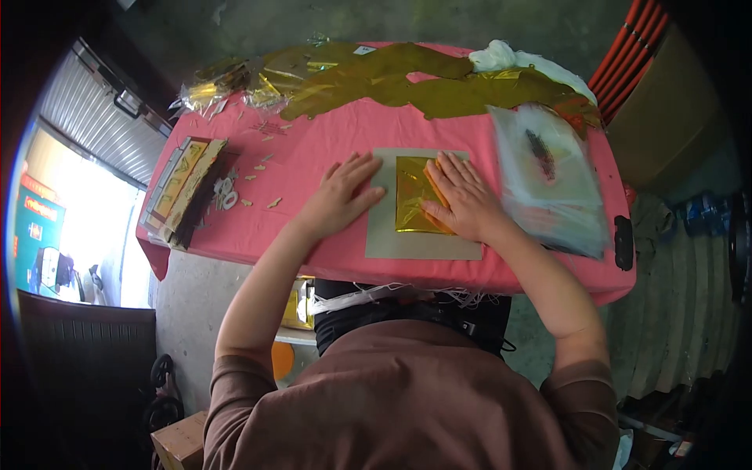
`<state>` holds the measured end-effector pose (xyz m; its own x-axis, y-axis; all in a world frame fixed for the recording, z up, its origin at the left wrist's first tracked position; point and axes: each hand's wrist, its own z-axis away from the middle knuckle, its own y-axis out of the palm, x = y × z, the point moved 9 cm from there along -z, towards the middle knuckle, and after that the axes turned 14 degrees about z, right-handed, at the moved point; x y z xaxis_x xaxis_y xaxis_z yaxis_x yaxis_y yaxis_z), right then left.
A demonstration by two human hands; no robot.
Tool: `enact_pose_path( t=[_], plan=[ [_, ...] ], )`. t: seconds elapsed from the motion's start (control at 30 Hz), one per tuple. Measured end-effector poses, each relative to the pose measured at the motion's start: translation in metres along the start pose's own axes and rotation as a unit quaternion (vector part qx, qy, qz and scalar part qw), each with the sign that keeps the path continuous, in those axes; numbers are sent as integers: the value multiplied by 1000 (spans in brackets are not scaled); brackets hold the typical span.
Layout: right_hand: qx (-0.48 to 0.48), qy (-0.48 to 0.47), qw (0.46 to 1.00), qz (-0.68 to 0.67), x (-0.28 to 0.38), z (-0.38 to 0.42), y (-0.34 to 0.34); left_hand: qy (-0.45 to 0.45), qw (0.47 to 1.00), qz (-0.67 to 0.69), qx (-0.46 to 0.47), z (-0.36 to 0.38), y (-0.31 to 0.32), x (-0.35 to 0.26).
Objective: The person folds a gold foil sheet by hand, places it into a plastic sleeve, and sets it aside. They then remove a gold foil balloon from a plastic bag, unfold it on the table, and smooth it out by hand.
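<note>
A grey board [423,249] lies flat on the pink-covered table before me. On it rests a square of shiny gold foil [413,205], its surface slightly creased. My right hand [464,196] lies flat with fingers extended over the right part of the foil, hiding that edge. At the board's left edge, my left hand [345,194] rests with its fingers stretched out, the tips touching or just over the board. Neither hand grips anything that I can see.
Clear plastic bags [548,188] lie to the right. A stack of cut cardboard pieces [184,192] stands at the left, beside white rings [227,194] and small scraps. Large gold foil sheets [368,82] and white string [493,56] spread along the far edge of the pink table [313,258].
</note>
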<state>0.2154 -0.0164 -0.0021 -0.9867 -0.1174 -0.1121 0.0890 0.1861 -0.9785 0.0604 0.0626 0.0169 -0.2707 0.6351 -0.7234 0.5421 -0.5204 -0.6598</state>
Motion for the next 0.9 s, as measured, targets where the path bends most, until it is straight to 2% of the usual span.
enact_pose_path(
  t=[0.07, 0.13, 0.23, 0.27, 0.33, 0.4, 0.43, 0.47, 0.5, 0.57, 0.6, 0.67, 0.73, 0.8, 0.87, 0.9],
  plan=[
    [3, 7, 1000, -15, 0, 0, 2, 22, 999, -39, 2, 4, 5, -12],
    [1, 22, 1000, -8, -2, -1, 3, 36, 998, 34, -44, 1, 2, -21],
    [-6, 28, 999, -33, -5, 2, 4, 100, 991, 69, -57, -15, 13, -59],
    [-11, 23, 999, -45, -3, 2, 4, 109, 990, 75, -55, -22, 22, -65],
    [-19, 15, 998, -51, -4, 0, 3, 204, 976, 64, -34, -35, 46, -95],
    [-28, -40, 999, -18, 3, 0, 5, 227, 969, 93, -31, -56, 65, -113],
    [-84, -65, 992, -73, 2, -1, 4, 261, 962, 81, -4, -69, 81, -121],
    [-86, -66, 992, -69, -2, -2, 13, 294, 953, 69, 23, -78, 95, -129],
    [-55, -47, 997, -27, -2, -5, 15, 297, 952, 68, 22, -86, 100, -138],
    [-24, -27, 999, 15, -2, -4, 18, 201, 972, 1, 121, -103, 129, -138],
    [-11, -33, 999, 43, -1, -3, 20, 202, 972, 0, 120, -107, 132, -144],
    [4, -36, 997, 68, 0, -1, 24, 260, 950, 24, 170, -105, 146, -161],
    [-38, -41, 998, 35, 1, 1, 16, 285, 945, 21, 159, -110, 153, -169],
    [-35, -34, 998, 26, 1, 1, 16, 309, 939, 18, 147, -112, 157, -176],
    [-33, -28, 999, 17, 0, 1, 17, 295, 937, -145, 121, -117, 163, -174],
    [-42, -34, 998, 26, 0, 1, 16, 294, 937, -145, 121, -118, 164, -174]
  ],
)
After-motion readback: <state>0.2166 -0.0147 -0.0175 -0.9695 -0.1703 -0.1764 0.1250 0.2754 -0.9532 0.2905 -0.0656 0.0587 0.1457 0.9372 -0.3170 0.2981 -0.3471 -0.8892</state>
